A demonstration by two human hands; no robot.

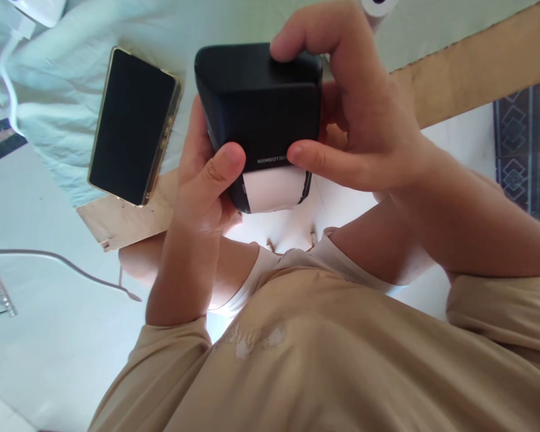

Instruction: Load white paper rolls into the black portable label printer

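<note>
Now both hands clamp the black label printer [258, 108]; left hand [202, 180] cradles its side, right hand [360, 114] pinches top and front; rigid, smooth, probably light; white label [272, 189] peeks out, flimsy.

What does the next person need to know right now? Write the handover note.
Left hand cradles the black label printer from below, thumb on its front edge. Right hand grips it from above, thumb by the slot. White label paper sticks out of the slot, not torn off. A phone lies screen-up on the pale cloth over the table. Done: paper is out. Left: likely removing the label.
</note>
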